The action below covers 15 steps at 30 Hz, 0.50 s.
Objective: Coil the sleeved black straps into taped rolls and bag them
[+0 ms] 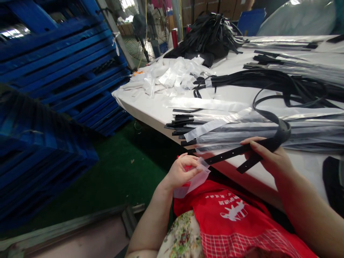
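Observation:
My left hand (185,171) pinches the mouth of a translucent plastic sleeve (192,185), which hangs down in front of the red apron. A black belt (228,154) with a row of small holes runs from my right hand (271,157) to that sleeve; its far tip is at the sleeve's mouth, and I cannot tell how deep it sits. The fingers of my right hand are closed around the belt, whose other end sticks out below them. The rest of the belt loops up over the table. Behind my hands lie several black belts in plastic sleeves (242,134).
White packets (172,77) are heaped at the left corner of the white table (150,109). Beyond them rises a pile of black straps (206,36). A bundle of loose black belts (249,79) lies mid-table. Blue pallets (64,68) stand left, near a fan (153,32).

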### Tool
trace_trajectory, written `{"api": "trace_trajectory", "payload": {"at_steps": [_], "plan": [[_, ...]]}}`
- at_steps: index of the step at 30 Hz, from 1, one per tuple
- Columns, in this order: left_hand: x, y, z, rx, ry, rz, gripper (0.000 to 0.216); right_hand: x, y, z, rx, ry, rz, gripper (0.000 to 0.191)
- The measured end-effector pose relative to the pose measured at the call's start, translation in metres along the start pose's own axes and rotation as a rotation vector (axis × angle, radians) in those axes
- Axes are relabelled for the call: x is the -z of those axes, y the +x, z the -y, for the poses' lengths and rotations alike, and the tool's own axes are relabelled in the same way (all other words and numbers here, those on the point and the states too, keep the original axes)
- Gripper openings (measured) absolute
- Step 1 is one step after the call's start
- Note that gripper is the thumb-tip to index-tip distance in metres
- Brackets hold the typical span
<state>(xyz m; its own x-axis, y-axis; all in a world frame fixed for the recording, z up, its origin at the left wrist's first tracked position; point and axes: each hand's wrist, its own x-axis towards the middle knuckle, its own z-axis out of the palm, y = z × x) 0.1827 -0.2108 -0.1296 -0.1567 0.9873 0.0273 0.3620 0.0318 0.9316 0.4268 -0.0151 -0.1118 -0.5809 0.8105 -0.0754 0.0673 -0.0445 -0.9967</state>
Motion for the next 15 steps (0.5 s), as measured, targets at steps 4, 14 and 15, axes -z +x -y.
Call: {"api": "trace_trajectory", "payload": {"at_steps": [4, 14, 15], "plan": [[-0.01, 0.004, 0.003, 0.009, -0.058, 0.013, 0.013, -0.011, 0.006, -0.003, -0.017, -0.09, 0.121, 0.037], [-0.033, 0.014, 0.012, 0.196, -0.196, -0.148, 0.027, -0.066, 0.004, -0.045, -0.161, -0.2, 0.253, 0.065], [-0.031, 0.013, 0.014, 0.205, -0.183, -0.153, 0.025, -0.06, 0.004, -0.04, -0.14, -0.231, 0.212, 0.068]]}}
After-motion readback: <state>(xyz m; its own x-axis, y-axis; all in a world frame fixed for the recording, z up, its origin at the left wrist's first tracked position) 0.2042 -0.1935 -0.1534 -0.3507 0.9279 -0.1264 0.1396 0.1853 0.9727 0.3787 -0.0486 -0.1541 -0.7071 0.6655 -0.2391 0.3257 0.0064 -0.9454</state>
